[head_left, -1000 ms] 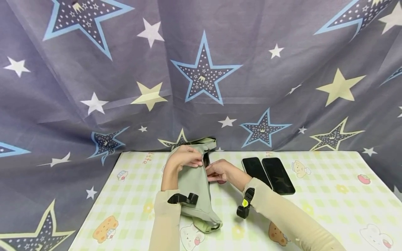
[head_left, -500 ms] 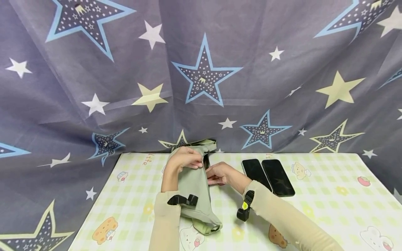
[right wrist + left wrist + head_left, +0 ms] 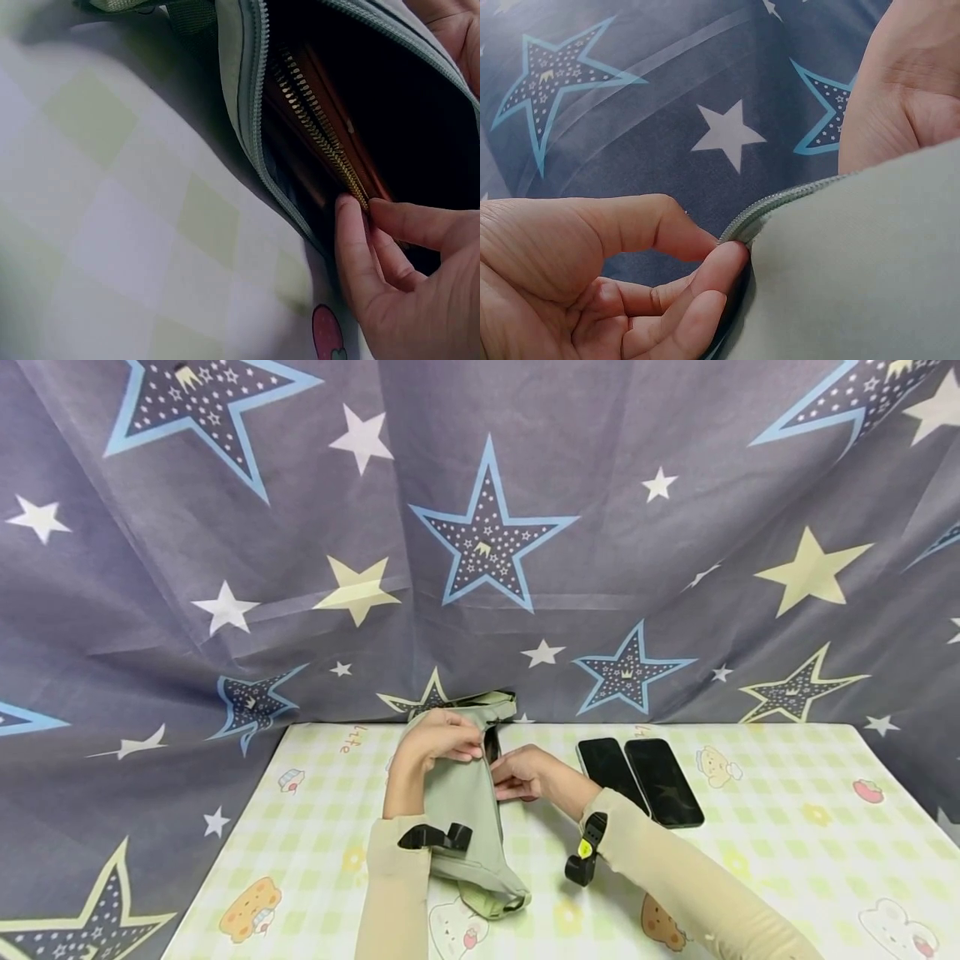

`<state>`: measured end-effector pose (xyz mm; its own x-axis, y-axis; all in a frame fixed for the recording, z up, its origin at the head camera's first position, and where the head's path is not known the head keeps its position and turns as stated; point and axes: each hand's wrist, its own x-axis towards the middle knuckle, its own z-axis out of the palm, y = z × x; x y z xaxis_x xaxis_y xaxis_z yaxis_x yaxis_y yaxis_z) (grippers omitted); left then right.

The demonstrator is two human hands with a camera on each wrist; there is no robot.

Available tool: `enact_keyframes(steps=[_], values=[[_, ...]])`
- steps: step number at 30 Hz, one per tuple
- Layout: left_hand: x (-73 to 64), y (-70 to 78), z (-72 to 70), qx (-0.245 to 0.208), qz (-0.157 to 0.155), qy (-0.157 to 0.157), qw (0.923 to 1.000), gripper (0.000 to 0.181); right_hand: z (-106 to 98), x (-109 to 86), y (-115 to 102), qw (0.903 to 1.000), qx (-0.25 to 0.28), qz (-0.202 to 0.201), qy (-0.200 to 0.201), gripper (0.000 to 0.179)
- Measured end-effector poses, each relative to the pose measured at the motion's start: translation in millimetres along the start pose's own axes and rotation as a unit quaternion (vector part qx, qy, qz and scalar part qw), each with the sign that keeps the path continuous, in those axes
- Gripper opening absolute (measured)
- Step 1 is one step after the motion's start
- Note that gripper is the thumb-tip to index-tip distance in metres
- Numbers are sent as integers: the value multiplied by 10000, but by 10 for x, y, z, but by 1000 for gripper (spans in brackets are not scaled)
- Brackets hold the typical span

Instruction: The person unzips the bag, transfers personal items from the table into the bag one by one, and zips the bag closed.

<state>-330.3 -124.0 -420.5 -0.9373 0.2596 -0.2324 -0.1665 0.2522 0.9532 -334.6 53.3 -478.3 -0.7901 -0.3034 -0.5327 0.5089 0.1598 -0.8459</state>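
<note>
A pale green zippered pouch bag (image 3: 463,802) with webbing straps lies lengthwise on the table, its mouth gaping toward the right. My left hand (image 3: 442,737) pinches the zipper edge (image 3: 769,204) of that mouth between thumb and fingers. My right hand (image 3: 527,770) reaches into the opening from the right. Inside, the right wrist view shows a brown wallet (image 3: 358,150) with a gold-toothed zipper. The thumb and fingers of my right hand pinch the wallet at its zippered edge. The wallet's lower part is hidden in the dark interior.
Two black-screened phones, a left phone (image 3: 611,768) and a right phone (image 3: 665,782), lie side by side beyond my right forearm. A green checked cloth (image 3: 787,860) covers the table. A grey star-patterned curtain (image 3: 585,568) hangs behind its back edge.
</note>
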Motion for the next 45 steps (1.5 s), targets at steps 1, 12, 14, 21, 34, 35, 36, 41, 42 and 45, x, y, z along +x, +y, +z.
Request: enact_keyframes(steps=[1, 12, 14, 21, 34, 35, 36, 41, 42, 45], values=[[-1, 2, -3, -2, -3, 0, 10000, 36, 1, -3, -3, 10000, -17, 3, -5, 20], [10, 2, -19, -57, -46, -24, 10000, 36, -6, -47, -48, 9989, -433, 169, -110, 17], [9, 3, -19, -50, -26, -29, 10000, 36, -18, -55, -51, 9984, -537, 133, -112, 17], [25, -7, -17, -97, -20, -31, 9999, 36, -92, -158, -106, 9924, -1197, -282, 70, 18], [5, -10, -39, -130, -16, -31, 9999, 35, -573, -348, -169, 9702, -1932, -1141, 919, 23], [5, -11, -39, -126, -13, -37, 9999, 34, -627, -351, -166, 9674, -1994, -1191, 1014, 23], [5, -12, -41, -121, -10, -37, 9999, 34, -676, -359, -165, 9648, -2044, -1227, 1109, 21], [0, -4, -41, -99, 13, -39, 9999, 32, -894, -418, -131, 9457, -2443, -1379, 1642, 17], [-1, -2, -40, -103, 6, -31, 9999, 31, -932, -433, -124, 9401, -2566, -1423, 1735, 17], [-2, -2, -43, -110, -19, -6, 9999, 29, -1052, -495, -112, 9182, -3058, -1617, 1931, 22]])
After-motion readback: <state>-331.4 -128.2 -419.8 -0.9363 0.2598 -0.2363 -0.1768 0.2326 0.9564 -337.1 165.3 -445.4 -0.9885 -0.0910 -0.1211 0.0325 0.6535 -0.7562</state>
